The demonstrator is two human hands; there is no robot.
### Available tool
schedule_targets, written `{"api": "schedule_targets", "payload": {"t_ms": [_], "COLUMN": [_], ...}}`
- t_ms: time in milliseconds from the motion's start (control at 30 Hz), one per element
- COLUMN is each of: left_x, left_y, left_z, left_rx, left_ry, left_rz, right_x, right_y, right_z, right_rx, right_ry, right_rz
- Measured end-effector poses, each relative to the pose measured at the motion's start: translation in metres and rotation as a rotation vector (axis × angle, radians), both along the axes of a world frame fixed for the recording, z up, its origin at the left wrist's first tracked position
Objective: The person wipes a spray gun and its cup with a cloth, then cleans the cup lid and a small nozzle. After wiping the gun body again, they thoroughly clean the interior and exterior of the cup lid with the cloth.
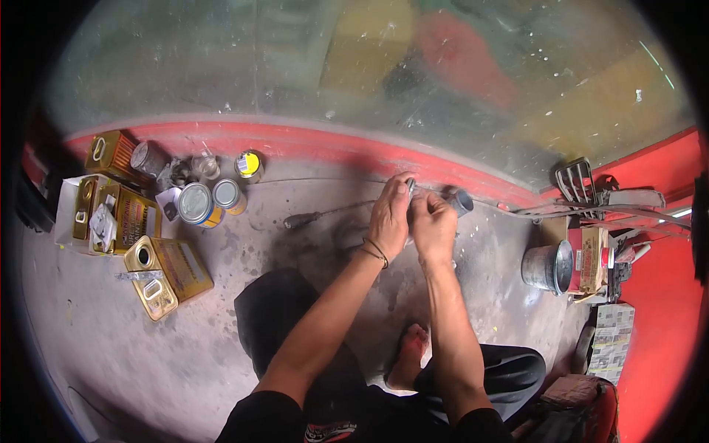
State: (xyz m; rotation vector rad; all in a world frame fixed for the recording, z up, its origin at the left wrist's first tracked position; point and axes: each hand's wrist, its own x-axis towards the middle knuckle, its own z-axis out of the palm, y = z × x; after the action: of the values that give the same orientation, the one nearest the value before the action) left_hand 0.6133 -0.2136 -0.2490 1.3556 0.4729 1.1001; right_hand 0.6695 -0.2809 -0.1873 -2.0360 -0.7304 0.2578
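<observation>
My left hand point(389, 216) is closed round a small shiny metal part point(411, 184) that pokes out at the top between my fingers. Pressed close beside it, my right hand point(433, 225) pinches at the same part with bent fingers. Most of the part is hidden by my hands, so its kind cannot be made out. Just right of my right hand a dark grey cup point(462, 201) lies near the wall's foot. To the left, a dark-handled tool point(299, 220) with a thin shaft or cord rests on the concrete floor.
Gold rectangular tins point(177, 273) stand at left, near round paint cans point(198, 204) and a yellow-lidded can point(249, 165). At right are a grey bucket point(545, 266), a cardboard box point(593, 258) and a metal rack point(578, 184). A red-edged painted panel point(295, 140) runs across the front.
</observation>
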Motion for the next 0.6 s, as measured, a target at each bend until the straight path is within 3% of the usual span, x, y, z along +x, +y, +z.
{"api": "schedule_targets", "payload": {"t_ms": [33, 167, 233, 333, 400, 500, 600], "left_x": [0.001, -0.005, -0.027, -0.026, -0.013, -0.030, -0.028], "left_y": [0.000, 0.014, 0.022, 0.026, 0.017, 0.012, 0.027], "left_z": [-0.001, -0.017, 0.000, 0.001, -0.015, 0.022, 0.004], "left_rx": [-0.035, -0.260, -0.457, -0.762, -0.747, -0.893, -1.091], "left_ry": [-0.022, -0.120, -0.053, -0.179, -0.285, -0.371, -0.524], "left_rz": [-0.007, -0.238, -0.456, -0.514, -0.496, -0.503, -0.548], "right_x": [0.004, -0.002, 0.004, -0.004, -0.011, 0.026, 0.034], "right_y": [0.002, -0.015, -0.026, -0.025, -0.009, 0.008, 0.012], "right_z": [0.003, 0.009, 0.029, 0.054, 0.057, 0.029, 0.037], "right_rx": [0.119, 0.089, 0.012, -0.009, 0.011, -0.064, -0.044], "right_ry": [0.212, 0.204, -0.063, -0.495, -0.875, -0.761, -0.563], "right_rz": [0.047, 0.393, 0.492, 0.497, 0.509, 0.575, 0.521]}}
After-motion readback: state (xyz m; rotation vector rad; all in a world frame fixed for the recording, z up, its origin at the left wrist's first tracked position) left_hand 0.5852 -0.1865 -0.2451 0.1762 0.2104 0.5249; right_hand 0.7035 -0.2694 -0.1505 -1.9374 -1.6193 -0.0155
